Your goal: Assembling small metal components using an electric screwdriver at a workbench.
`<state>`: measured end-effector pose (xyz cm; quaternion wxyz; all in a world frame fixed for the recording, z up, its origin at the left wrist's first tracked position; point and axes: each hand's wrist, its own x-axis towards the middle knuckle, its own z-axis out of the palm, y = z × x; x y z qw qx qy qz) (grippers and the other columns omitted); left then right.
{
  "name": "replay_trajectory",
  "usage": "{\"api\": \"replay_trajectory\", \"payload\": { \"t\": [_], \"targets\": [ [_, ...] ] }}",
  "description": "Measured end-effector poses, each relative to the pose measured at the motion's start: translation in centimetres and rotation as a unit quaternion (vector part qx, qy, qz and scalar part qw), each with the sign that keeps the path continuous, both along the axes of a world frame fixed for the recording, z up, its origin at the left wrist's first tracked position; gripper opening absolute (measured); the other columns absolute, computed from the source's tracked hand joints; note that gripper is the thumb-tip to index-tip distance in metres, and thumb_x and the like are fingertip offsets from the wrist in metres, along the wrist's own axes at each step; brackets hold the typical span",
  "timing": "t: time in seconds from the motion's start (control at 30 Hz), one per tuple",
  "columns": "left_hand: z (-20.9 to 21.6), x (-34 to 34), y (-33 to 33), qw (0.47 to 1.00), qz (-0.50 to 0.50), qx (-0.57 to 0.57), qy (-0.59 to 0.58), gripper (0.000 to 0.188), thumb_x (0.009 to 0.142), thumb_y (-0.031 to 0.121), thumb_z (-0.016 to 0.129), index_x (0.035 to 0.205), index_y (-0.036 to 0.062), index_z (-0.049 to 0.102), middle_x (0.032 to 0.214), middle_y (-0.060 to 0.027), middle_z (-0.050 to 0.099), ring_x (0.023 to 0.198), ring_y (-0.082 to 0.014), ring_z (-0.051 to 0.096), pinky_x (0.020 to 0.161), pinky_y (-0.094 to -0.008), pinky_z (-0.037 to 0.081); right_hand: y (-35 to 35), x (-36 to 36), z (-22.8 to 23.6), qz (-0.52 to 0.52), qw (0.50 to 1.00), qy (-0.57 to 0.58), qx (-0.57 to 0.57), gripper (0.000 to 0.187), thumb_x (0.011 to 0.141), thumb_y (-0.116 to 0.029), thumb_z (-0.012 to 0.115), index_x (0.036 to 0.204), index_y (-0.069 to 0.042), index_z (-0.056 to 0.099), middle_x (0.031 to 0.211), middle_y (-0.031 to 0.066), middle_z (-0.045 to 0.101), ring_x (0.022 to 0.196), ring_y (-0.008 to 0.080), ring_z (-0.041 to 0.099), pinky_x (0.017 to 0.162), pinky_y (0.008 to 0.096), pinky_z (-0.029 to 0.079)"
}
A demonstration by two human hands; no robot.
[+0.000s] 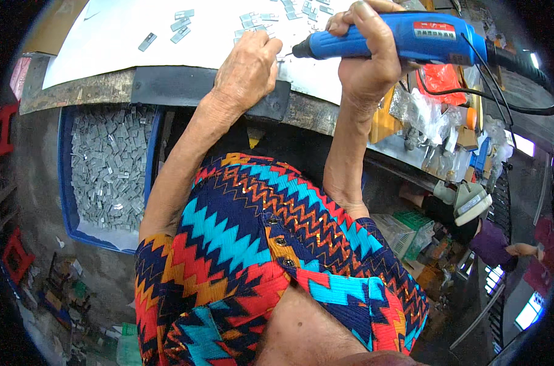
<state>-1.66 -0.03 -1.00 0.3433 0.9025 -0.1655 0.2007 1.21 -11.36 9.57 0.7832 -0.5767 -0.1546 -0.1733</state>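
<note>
My right hand is wrapped round a blue electric screwdriver. The tool lies nearly level, its black nose and thin bit pointing left toward my left hand. That hand is closed at the table's front edge, fingertips close to the bit. Whatever it pinches is hidden behind the fingers. Beyond it, several small flat grey metal parts are scattered on the white sheet covering the table.
Below the table edge at left, a blue bin holds a heap of similar grey parts. Plastic bags, a red packet and loose items crowd the right side. A black cable trails from the right. Another person's arm shows far right.
</note>
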Motion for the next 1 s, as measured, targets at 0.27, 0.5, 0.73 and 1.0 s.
{"api": "replay_trajectory", "payload": {
  "t": [0.27, 0.5, 0.73, 1.0],
  "targets": [
    [-0.5, -0.1, 0.0, 0.999, 0.013, -0.037, 0.007, 0.013, 0.071, 0.002, 0.055, 0.084, 0.0004, 0.052, 0.080, -0.0132, 0.051, 0.080, -0.0301, 0.052, 0.073, -0.0379, 0.043, 0.8, 0.1, -0.2, -0.012, 1.000, 0.005, -0.022, 0.019, 0.069, -0.001, 0.058, 0.087, 0.003, 0.052, 0.065, 0.0086, 0.054, 0.052, 0.0174, 0.055, 0.054, 0.0292, 0.047],
    [-0.3, -0.2, 0.0, 0.999, 0.014, -0.023, 0.021, 0.013, 0.072, 0.003, 0.054, 0.085, 0.0008, 0.051, 0.081, -0.0132, 0.050, 0.079, -0.0299, 0.052, 0.072, -0.0381, 0.043, 1.0, 0.1, -0.2, -0.005, 1.000, 0.008, -0.020, 0.019, 0.069, -0.001, 0.059, 0.086, 0.002, 0.052, 0.064, 0.0085, 0.054, 0.052, 0.0169, 0.054, 0.054, 0.0288, 0.047],
    [-0.5, 0.0, -0.1, 0.999, 0.016, -0.034, 0.004, 0.012, 0.073, 0.003, 0.054, 0.084, 0.0013, 0.051, 0.080, -0.0133, 0.050, 0.078, -0.0307, 0.052, 0.072, -0.0389, 0.043, 1.0, 0.4, -0.6, -0.005, 1.000, 0.016, -0.021, 0.018, 0.069, -0.002, 0.059, 0.086, 0.002, 0.052, 0.064, 0.0082, 0.054, 0.052, 0.0165, 0.054, 0.054, 0.0289, 0.047],
    [-0.2, 0.2, -0.3, 0.999, 0.010, -0.038, 0.023, 0.011, 0.072, 0.002, 0.055, 0.081, 0.0013, 0.051, 0.078, -0.0146, 0.050, 0.078, -0.0322, 0.052, 0.071, -0.0397, 0.043, 1.1, 0.4, -0.7, 0.001, 1.000, -0.008, -0.018, 0.018, 0.069, -0.001, 0.059, 0.085, 0.002, 0.052, 0.064, 0.0083, 0.054, 0.051, 0.0160, 0.054, 0.053, 0.0284, 0.047]
  ]
}}
